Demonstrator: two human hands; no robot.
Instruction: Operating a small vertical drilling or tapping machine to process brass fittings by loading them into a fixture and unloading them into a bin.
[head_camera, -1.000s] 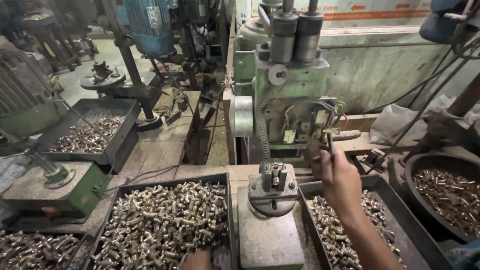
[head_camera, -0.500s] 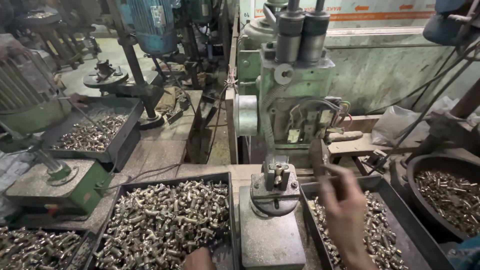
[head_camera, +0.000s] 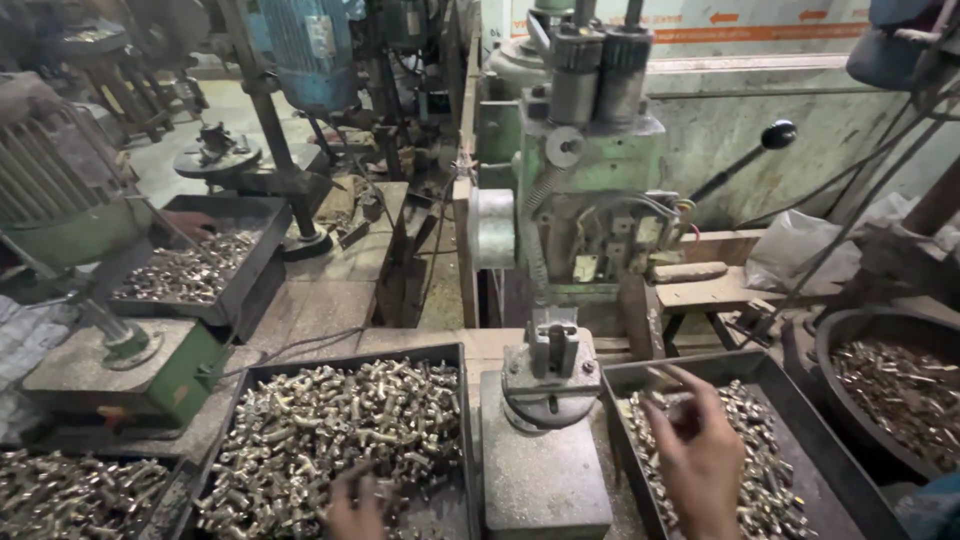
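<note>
Brass fittings (head_camera: 330, 440) under left fingers (head_camera: 350, 505), right fingers (head_camera: 690, 425) spread

— How much of the left hand (head_camera: 355, 510) shows?

— Only the fingertips; the bottom edge cuts off the rest, so whether it holds anything among the small silvery metal fittings (head_camera: 330, 440) in the dark rectangular metal tray (head_camera: 462, 420) cannot be told.

— And the right hand (head_camera: 700, 455)?

— Seen from the back, its palm hidden. Its wrist runs off the bottom edge, and any fitting pinched in the fingers is too small to make out.

— The round dark metal bowl (head_camera: 830, 350) on the right?

— Cut by the right edge — only part shows. The tall green drill press (head_camera: 590, 170) loses its top to the upper edge.
</note>
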